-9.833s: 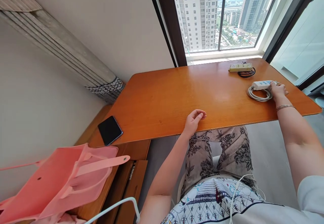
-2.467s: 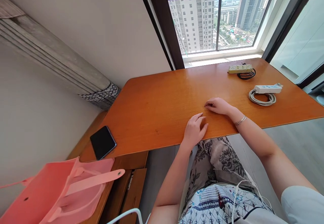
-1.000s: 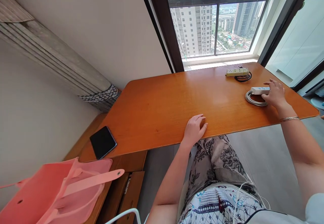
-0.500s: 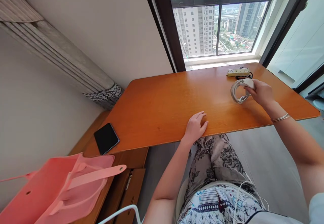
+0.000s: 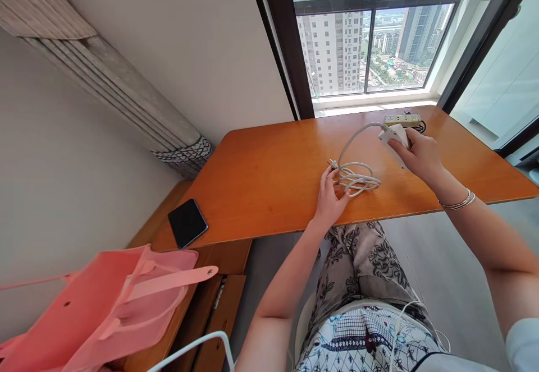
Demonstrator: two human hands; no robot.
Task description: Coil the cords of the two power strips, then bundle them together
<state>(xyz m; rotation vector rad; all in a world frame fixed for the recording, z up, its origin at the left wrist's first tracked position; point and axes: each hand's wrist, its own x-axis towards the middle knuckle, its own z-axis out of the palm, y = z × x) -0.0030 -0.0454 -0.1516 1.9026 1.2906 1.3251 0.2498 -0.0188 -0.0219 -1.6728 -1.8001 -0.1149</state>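
A white power strip (image 5: 396,139) is gripped in my right hand (image 5: 421,156), held above the right part of the wooden table (image 5: 269,175). From its left end a white cable (image 5: 357,181) arcs down into loose loops on the tabletop. The plug (image 5: 333,164) lies at the left of these loops, prongs pointing left. At the near edge, my left hand (image 5: 330,198) is open, thumb and fingers apart around the left side of the loops. Its fingertips are close to the plug; whether they press on it I cannot tell.
Behind my right hand lies a cream power strip (image 5: 402,120) with a black cord (image 5: 420,127). A black tablet-like device (image 5: 187,223) rests at the table's left end. Below it is a pink bag (image 5: 138,299) on a wooden surface. A window (image 5: 374,46) stands beyond the table.
The cable, bundled below my right hand earlier, has dropped into loops on the table. My right hand has shifted slightly left with the power strip. My left hand now reaches the loops.
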